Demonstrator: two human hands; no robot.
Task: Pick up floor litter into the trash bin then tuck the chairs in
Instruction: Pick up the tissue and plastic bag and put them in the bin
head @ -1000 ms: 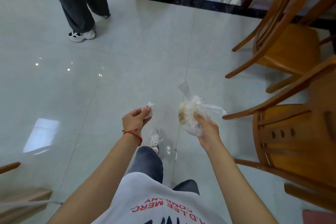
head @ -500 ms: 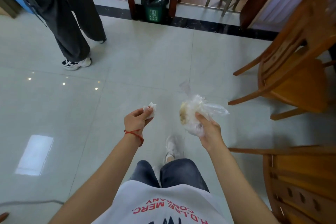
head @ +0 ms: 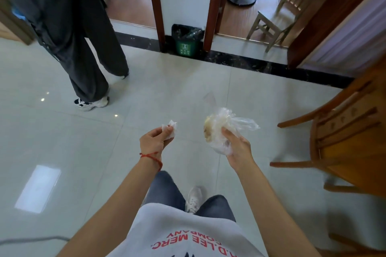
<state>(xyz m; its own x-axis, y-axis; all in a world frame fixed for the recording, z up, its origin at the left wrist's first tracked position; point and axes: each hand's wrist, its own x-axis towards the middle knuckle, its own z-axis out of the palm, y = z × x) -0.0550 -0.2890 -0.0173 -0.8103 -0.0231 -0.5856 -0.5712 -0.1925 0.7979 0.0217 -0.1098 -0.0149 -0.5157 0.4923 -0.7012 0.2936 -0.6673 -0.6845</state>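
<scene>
Bin [head: 186, 42] now closer, larger in view than second ago; chair [head: 342, 142] slid nearer on right. Left hand [head: 155, 142] pinching crumpled tissue [head: 170, 129] between thumb and fingers, red string on wrist. Right hand [head: 237, 147] closed around clear bag [head: 224, 129] with brownish scraps inside. Both held above floor [head: 62, 142]. Bin far centre, against white post between door frames, dark liner. Second person's legs [head: 83, 48] far left.
</scene>
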